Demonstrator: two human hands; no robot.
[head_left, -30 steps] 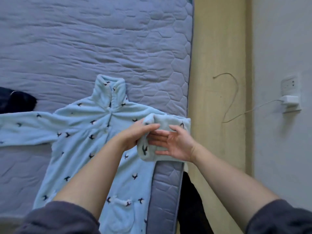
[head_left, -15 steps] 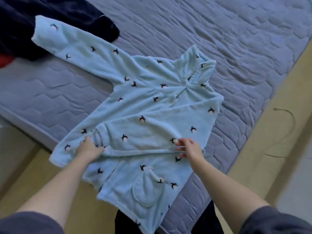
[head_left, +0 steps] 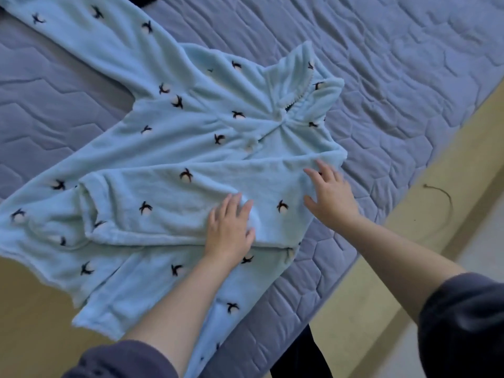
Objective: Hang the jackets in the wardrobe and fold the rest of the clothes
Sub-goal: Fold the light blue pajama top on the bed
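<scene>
A light blue fleece top (head_left: 196, 124) with small dark bird prints lies spread on the grey quilted mattress (head_left: 395, 77). One sleeve (head_left: 174, 203) is folded across its chest; the other stretches to the upper left. My left hand (head_left: 230, 227) lies flat on the folded sleeve near its lower edge, fingers straight. My right hand (head_left: 331, 196) presses flat on the same sleeve by the shoulder fold, fingers spread. The hem hangs over the mattress edge at the lower left.
The mattress edge runs diagonally from right to bottom centre. Beyond it lies a tan floor (head_left: 395, 282) with a thin cord (head_left: 444, 203) on it. A dark garment (head_left: 143, 0) shows at the top edge.
Both hands have let go of the sleeve and moved rightward along it, now lying flat on it. The view has come closer to the top.
</scene>
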